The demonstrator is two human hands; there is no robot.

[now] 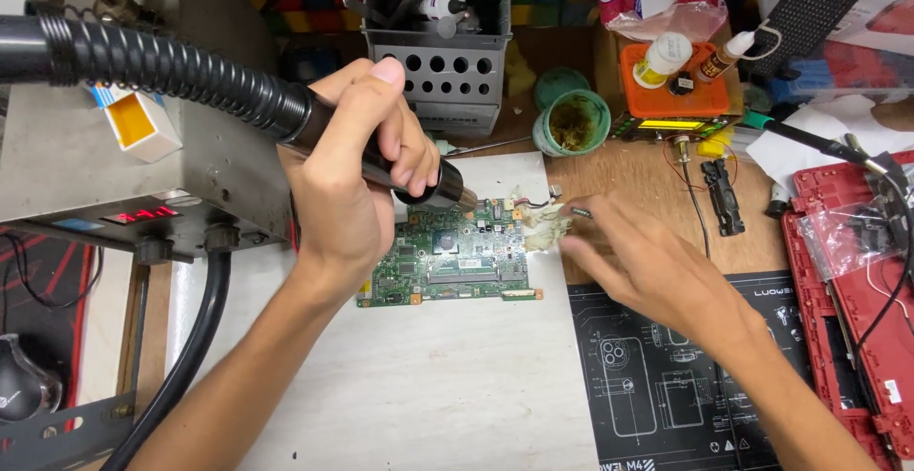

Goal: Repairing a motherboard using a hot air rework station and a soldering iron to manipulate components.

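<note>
Looking down at the bench, near edge first: both forearms come in from the bottom over a white work surface (409, 385), with a black repair mat (666, 376) printed with phone outlines on the right side.

Right hand (633, 261) is motion-blurred, palm down, reaching left. Fingertips (576, 216) sit at the right edge of the board, pinched on a small dark tool, probably tweezers (579, 212); blur hides the tips. A wad of whitish tissue (541, 231) lies just under them, touching the board edge.

Green circuit board (452, 261) lies flat on the white surface, centre of view, between the two hands.

Left hand (357, 161) is wrapped tight around the black hot-air handle (381, 161), thumb on top. Nozzle (455, 195) angles down over the board's upper edge; cannot tell whether it touches. Ribbed black hose (143, 66) runs from the handle off to the left, across the grey rework station (86, 147) with its red readout.

Further back: round green tin (574, 120) of brownish paste just beyond the board, grey perforated tool holder (443, 47) behind the left hand, orange tray (678, 80) with two small bottles. Far right: an opened red laptop shell (847, 280) with a black probe (809, 142) lying across its top corner.
</note>
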